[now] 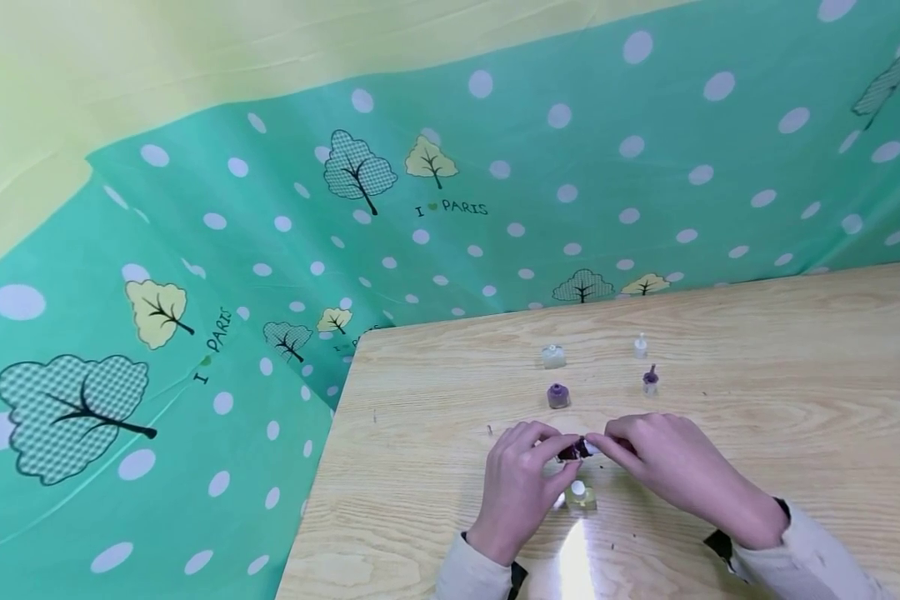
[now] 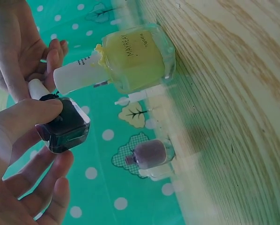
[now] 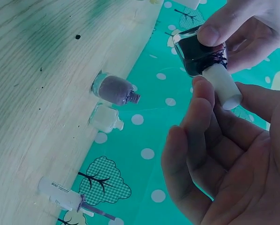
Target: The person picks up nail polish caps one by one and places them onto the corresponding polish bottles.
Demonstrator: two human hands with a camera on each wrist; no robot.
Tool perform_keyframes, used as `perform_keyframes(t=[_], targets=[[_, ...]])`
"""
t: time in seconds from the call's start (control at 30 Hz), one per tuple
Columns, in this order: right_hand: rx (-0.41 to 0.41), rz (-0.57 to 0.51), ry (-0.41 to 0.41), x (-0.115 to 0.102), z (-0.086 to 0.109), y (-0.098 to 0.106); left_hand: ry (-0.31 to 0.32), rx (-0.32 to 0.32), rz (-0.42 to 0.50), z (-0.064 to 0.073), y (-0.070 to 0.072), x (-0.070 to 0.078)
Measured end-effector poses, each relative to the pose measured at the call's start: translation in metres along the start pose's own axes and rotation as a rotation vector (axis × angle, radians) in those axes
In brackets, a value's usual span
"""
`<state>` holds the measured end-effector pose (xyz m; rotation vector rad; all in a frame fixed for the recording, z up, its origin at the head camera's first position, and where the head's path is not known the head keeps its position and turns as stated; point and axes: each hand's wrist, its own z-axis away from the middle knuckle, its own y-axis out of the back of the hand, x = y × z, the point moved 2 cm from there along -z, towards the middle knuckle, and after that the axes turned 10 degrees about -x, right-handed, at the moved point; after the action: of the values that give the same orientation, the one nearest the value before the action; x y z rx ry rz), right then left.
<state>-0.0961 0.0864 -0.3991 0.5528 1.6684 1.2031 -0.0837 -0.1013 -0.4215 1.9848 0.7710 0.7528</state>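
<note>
My left hand pinches a small glass nail polish bottle with dark polish between thumb and fingers. The bottle is tilted, its white cap pointing toward my right hand. Thumb and fingertips of the right hand pinch that cap. Dark polish is smeared around the bottle's neck in the right wrist view. Just below the hands stands a yellow nail polish bottle with its white cap on and yellow residue at the neck. Farther back stand an uncapped purple bottle and an uncapped clear or whitish bottle.
To the right of the uncapped bottles, a cap with a purple brush and a whitish brush cap stand brush up. Small dark specks dot the wooden table. A green patterned cloth hangs behind and left of it.
</note>
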Motion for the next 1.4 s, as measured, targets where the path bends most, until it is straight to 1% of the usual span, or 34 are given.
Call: perform_keyframes(t=[0.13,0.53,0.97,1.07,1.27,1.33,1.4], targets=[[0.007,0.007,0.004,-0.0006,-0.0009,-0.0004,0.008,-0.010,-0.002,0.0003,-0.0003,-0.0006],[0.030,0.025,0.013,-0.0010,-0.0008,0.0000,-0.014,-0.001,-0.014,-0.0012,-0.0015,-0.0023],[0.043,0.028,0.021,-0.0046,0.0015,0.0019,-0.015,0.007,-0.021,-0.0011,0.0002,-0.0020],[0.058,0.010,0.049,-0.0046,0.0023,0.0020,-0.007,0.009,-0.024,-0.0012,0.0008,-0.0020],[0.109,-0.008,0.157,-0.0046,0.0036,0.0026,0.015,0.007,-0.005,-0.0014,0.0010,-0.0022],[0.115,-0.002,0.168,-0.0041,0.0035,0.0031,0.015,0.006,0.002,-0.0017,0.0011,-0.0020],[0.108,-0.001,0.157,-0.0032,0.0030,0.0035,0.013,0.009,-0.001,-0.0022,0.0011,-0.0016]])
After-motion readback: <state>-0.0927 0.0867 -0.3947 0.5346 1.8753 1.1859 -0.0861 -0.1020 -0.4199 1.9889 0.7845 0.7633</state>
